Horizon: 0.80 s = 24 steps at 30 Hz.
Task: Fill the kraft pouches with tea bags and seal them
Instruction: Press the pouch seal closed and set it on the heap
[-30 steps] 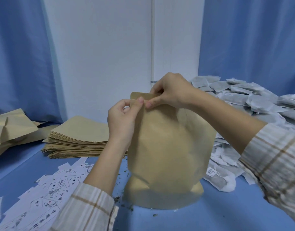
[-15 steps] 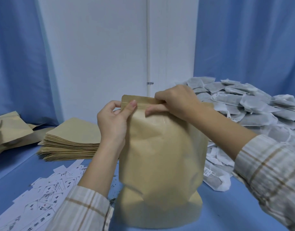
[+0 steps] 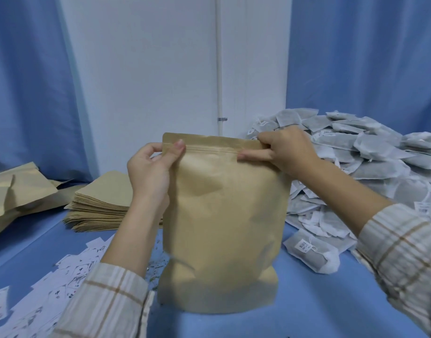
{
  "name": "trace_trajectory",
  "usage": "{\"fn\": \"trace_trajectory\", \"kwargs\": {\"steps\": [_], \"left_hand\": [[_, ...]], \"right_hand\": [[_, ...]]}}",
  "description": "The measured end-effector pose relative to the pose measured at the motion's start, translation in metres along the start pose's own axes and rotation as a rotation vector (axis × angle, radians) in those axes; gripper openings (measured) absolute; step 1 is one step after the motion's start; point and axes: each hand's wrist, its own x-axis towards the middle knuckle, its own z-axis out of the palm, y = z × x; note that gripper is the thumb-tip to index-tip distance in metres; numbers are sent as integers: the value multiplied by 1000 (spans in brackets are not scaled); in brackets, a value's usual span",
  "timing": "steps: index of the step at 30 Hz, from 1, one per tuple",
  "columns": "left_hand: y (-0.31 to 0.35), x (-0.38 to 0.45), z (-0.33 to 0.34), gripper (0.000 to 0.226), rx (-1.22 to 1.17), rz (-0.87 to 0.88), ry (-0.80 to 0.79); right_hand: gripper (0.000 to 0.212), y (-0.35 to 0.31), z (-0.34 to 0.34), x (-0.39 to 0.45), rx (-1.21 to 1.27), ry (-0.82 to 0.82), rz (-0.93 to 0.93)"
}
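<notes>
Pinching the pouch (image 3: pixel 224 215) top with my left hand (image 3: pixel 151 172) and right hand (image 3: pixel 286 150), I might leave a gap if I skip a spot.

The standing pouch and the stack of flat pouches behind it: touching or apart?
Cannot tell. In the head view the pouch and the left hand hide the near edge of the stack.

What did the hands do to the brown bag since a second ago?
The right hand slid along the strip at the top of the bag, from beside the left hand to the far corner. The left hand kept pinching its corner; the bag stayed standing.
</notes>
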Motion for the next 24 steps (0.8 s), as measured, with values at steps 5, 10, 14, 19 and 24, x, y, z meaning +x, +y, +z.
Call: {"fn": "trace_trajectory", "kwargs": {"steps": [5,10,14,19,24], "left_hand": [[12,-6,0,27,50,132,2],[21,-33,13,31,123,323,-52],[14,-82,36,23,248,495,-215],[-32,-141,55,13,447,966,-464],[-70,-189,61,7,646,837,-570]], "right_hand": [[55,2,6,-11,51,36,177],[88,-15,2,-34,505,-159,772],[93,-18,-10,-55,1473,-423,1041],[76,3,-9,-111,1761,-497,1065],[28,22,-3,-166,1465,-525,1211]]}}
